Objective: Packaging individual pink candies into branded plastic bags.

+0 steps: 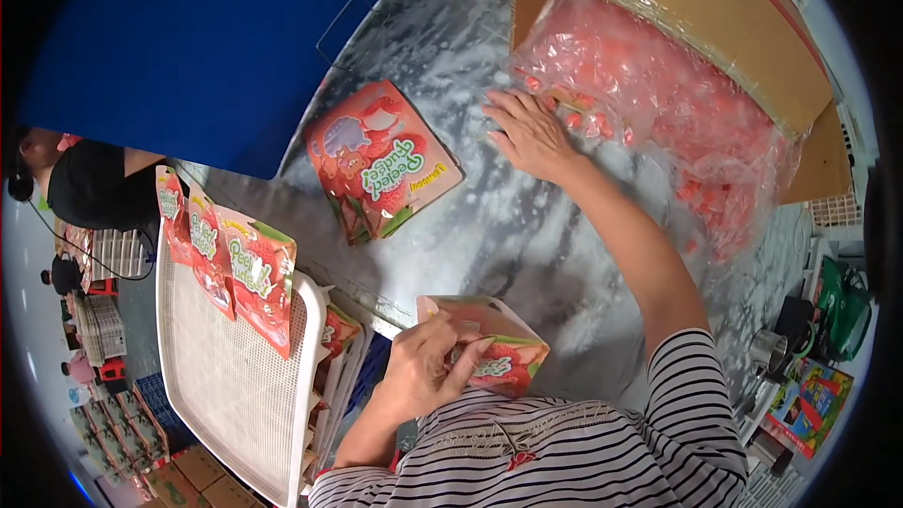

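Note:
Near my body, my left hand (423, 364) pinches the upper edge of a red printed pouch (513, 364), whose mouth is partly spread. My right hand (534, 135) is stretched out with its fingers apart and nothing visible in them, just left of some small red wrapped pieces (588, 122). These spill from a clear plastic liner bag (649, 66) that comes out of a tipped cardboard box (705, 33). Left of my right hand, more flat red pouches (376, 155) lie piled on the grey marbled table (470, 226).
At my left stands a stack of white perforated trays (226, 357); filled-looking red pouches (249, 268) rest on the top one. A big blue panel (207, 38) covers the far left. A person in black (94, 179) is beyond it. Colourful packages (811, 404) are at the right.

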